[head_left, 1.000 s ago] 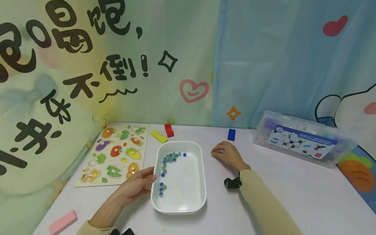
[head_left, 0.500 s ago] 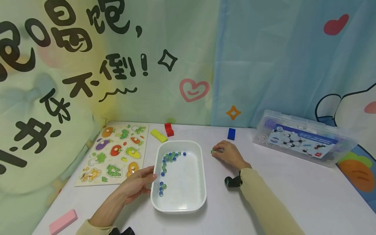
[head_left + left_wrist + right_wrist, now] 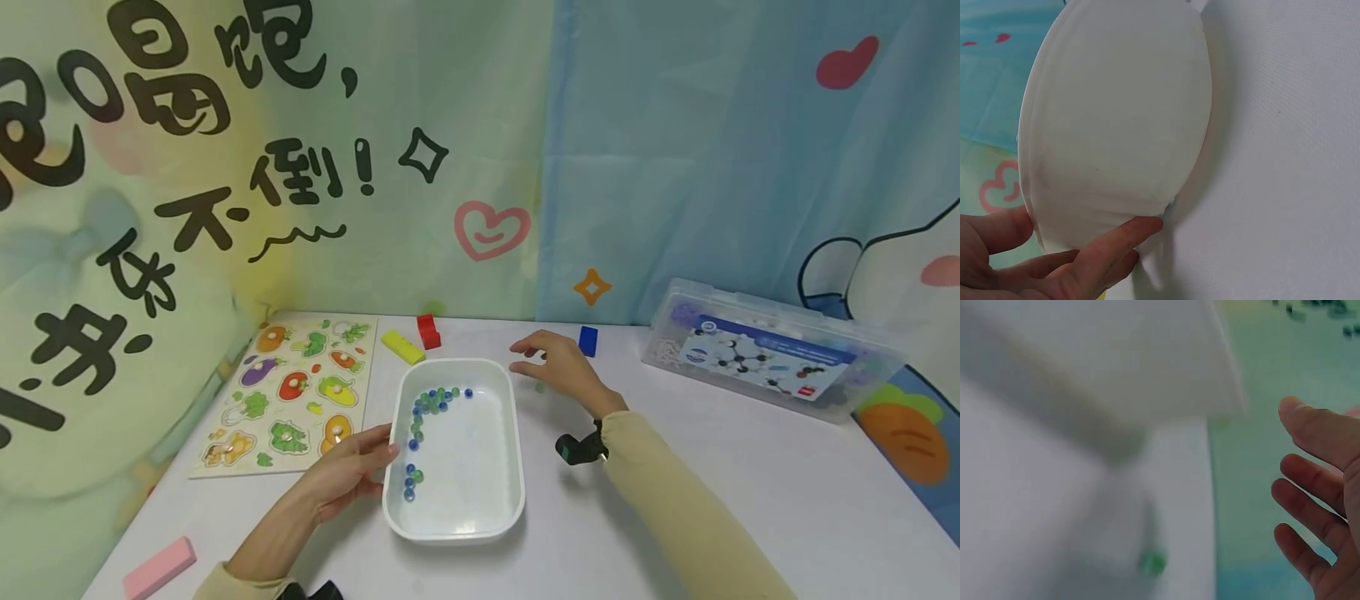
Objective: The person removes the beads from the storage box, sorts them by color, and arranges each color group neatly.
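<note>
My left hand (image 3: 348,473) grips the left side of a white plastic tray (image 3: 517,467), thumb at the rim and fingers against the outer wall. In the left wrist view those fingers (image 3: 1116,247) lie along the tray's outside. Blue and green glass marbles (image 3: 431,404) lie inside the tray along its left and far sides. My right hand (image 3: 566,375) is raised just beyond the tray's right edge, its fingers spread and holding nothing. Below it, a single green marble (image 3: 1152,562) sits on the table.
A vegetable puzzle board (image 3: 300,400) lies left of the tray. Yellow (image 3: 402,347), red (image 3: 429,332) and blue (image 3: 588,341) blocks lie at the back, and a pink block (image 3: 159,568) at front left. A clear plastic box (image 3: 772,350) stands at back right, before a printed curtain.
My right hand has lifted off the green marble and moved left toward the tray, its fingers parting. The marble stays on the table. My left hand and the tray keep their place.
</note>
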The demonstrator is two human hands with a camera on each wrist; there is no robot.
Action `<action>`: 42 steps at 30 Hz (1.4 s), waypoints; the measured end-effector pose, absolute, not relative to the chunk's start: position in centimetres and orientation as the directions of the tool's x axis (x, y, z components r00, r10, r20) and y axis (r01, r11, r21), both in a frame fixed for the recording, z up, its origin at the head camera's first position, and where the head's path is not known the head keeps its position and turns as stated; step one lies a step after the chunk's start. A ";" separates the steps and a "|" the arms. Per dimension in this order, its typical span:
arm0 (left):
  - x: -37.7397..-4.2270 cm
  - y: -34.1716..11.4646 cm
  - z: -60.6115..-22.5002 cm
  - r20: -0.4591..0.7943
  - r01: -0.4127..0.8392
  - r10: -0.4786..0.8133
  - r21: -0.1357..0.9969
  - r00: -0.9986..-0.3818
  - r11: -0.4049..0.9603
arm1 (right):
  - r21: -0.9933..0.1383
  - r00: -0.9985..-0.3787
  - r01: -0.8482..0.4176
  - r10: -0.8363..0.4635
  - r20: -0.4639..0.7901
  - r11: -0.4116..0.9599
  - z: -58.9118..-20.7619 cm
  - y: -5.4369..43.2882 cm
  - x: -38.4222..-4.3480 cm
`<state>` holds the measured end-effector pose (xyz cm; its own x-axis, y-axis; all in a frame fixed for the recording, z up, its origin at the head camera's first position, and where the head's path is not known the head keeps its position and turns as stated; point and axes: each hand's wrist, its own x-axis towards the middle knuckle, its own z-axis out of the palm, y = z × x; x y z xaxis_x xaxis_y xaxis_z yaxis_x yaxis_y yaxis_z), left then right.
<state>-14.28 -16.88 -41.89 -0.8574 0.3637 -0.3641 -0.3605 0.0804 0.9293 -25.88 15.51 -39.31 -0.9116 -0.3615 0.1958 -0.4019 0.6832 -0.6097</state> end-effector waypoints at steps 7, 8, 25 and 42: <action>-14.3 -16.9 -42.1 -0.368 -0.367 0.360 0.927 -0.857 0.074 | -0.585 -0.849 -0.490 -0.506 0.153 0.646 -36.7 9.9 -24.7; -14.4 -16.8 -42.1 -0.369 -0.368 0.362 0.927 -0.856 0.073 | -0.581 -0.837 -0.502 -0.528 0.140 0.641 -36.6 9.2 -24.6; -14.5 -16.7 -42.0 -0.350 -0.361 0.387 0.931 -0.853 0.047 | -0.198 -0.797 -0.580 -0.601 -0.065 0.790 -40.9 3.8 -24.6; -14.3 -16.9 -42.2 -0.343 -0.356 0.384 0.934 -0.857 0.040 | -0.151 -0.805 -0.584 -0.593 -0.020 0.797 -40.6 3.4 -23.9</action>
